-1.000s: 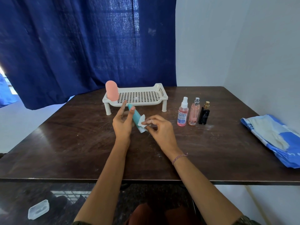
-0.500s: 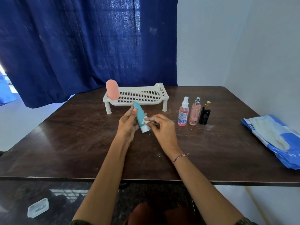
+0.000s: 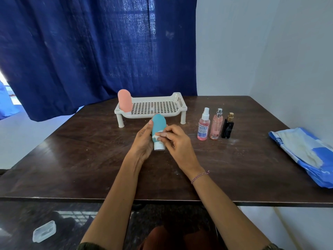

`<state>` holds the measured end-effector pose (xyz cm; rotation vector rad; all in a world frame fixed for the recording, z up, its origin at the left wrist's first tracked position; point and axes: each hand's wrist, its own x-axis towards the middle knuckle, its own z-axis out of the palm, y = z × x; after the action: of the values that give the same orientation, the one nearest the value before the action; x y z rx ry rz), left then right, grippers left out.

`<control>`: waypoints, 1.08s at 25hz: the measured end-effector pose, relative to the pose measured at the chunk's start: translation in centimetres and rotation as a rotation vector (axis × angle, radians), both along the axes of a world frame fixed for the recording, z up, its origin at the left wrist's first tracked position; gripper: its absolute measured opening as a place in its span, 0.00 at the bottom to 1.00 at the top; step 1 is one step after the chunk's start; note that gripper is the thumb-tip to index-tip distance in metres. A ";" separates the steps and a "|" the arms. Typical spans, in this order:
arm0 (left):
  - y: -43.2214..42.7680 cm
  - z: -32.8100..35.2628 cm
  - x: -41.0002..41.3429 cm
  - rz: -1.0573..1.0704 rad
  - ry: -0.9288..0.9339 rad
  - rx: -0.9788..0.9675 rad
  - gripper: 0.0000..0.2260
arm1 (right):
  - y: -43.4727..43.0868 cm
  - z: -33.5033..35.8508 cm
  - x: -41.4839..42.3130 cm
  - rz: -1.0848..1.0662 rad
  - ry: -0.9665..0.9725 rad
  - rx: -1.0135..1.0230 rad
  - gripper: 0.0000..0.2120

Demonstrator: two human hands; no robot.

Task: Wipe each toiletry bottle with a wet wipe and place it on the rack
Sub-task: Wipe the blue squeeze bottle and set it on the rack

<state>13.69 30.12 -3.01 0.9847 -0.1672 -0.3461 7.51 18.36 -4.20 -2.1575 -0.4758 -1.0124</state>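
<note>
The left side of the teal bottle (image 3: 158, 123) is hidden by the left hand (image 3: 144, 143), whose thumb is out of sight behind it. Only a scrap of the wet wipe (image 3: 156, 136) shows under the fingers (image 3: 164, 135) of the right hand (image 3: 178, 145). The print on the pink spray bottle (image 3: 204, 127) is too small to read. The blue and white pack (image 3: 306, 152), perhaps of wipes, is cut off by the right edge.

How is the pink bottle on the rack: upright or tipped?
Upright: the pink bottle stands on end at the left of the rack, rounded top above its rim.
</note>
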 end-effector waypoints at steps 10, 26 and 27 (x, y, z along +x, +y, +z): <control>-0.5 -0.3 -0.8 -0.288 -0.138 0.161 0.18 | -1.3 0.3 0.3 -0.193 -0.046 0.227 0.09; 0.2 -0.1 -0.1 -0.115 -0.165 -0.004 0.15 | -0.6 -0.3 0.5 0.002 0.009 0.038 0.07; 0.4 0.0 0.0 -0.085 -0.153 -0.029 0.15 | -0.5 -0.4 0.4 0.028 0.017 0.015 0.07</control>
<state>13.73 30.51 -3.06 0.9778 -0.3528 -0.3448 7.96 17.84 -4.56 -2.1385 -0.4873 -0.9793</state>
